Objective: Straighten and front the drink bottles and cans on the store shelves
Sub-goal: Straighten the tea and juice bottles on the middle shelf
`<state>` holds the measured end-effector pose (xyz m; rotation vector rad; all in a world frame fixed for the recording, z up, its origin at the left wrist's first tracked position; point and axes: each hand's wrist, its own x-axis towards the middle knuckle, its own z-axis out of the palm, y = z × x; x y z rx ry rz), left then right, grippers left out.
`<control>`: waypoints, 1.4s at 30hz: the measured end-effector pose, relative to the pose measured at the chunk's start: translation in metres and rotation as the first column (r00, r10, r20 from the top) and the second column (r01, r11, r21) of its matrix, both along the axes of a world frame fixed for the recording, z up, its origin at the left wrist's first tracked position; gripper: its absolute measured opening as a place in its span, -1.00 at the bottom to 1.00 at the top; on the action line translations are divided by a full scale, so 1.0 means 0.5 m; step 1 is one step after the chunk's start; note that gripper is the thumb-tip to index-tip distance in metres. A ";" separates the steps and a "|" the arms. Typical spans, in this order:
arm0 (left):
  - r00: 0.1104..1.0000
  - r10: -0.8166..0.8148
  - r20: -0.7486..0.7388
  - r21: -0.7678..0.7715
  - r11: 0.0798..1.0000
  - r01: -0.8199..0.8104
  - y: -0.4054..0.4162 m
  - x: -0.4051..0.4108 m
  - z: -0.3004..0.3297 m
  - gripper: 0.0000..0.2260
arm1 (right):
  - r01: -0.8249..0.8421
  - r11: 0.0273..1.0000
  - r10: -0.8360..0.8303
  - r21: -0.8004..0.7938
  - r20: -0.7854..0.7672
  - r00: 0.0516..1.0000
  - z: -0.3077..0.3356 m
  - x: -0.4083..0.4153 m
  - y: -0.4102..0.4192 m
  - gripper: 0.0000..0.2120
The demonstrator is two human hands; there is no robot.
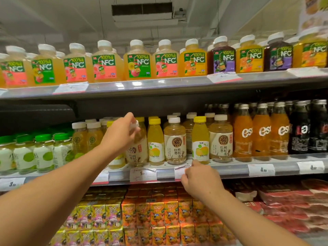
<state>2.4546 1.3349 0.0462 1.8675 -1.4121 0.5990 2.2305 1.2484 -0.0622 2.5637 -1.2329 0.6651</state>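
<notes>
While left hand (122, 132) grips capped bottle (136, 148), "100% NFC" bottles (138, 63) above

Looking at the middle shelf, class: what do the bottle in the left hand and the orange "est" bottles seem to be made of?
Held bottle: likely clear plastic, glossy, with a white screw cap under the left hand. Orange "est" bottles: possibly glass, with small metal-looking caps; the blur leaves it open.

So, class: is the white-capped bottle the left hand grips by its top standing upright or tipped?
Tipped. The bottle leans left against its upright neighbours, and the left hand grips its white cap.
</notes>
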 end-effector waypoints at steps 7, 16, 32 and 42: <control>0.998 -0.062 -0.031 -0.132 0.990 0.057 0.032 -0.015 -0.004 -0.81 | -0.082 0.994 0.101 -0.068 0.361 0.927 0.234 -0.073 -0.086 -0.90; 0.986 -0.152 -0.064 -0.274 0.953 0.129 0.088 0.003 0.028 -0.82 | 0.078 0.988 -0.108 0.134 0.228 0.968 0.284 -0.015 -0.160 -0.34; 0.950 -0.255 -0.183 -0.287 0.938 0.196 0.157 0.062 -0.003 -0.84 | -0.152 0.961 0.200 -0.233 0.201 0.959 0.390 0.008 0.033 -0.54; 0.941 -0.244 -0.236 -0.294 0.940 0.170 0.253 0.152 -0.062 -0.89 | -0.333 0.940 0.338 -0.066 0.280 0.899 0.363 0.154 0.156 -0.61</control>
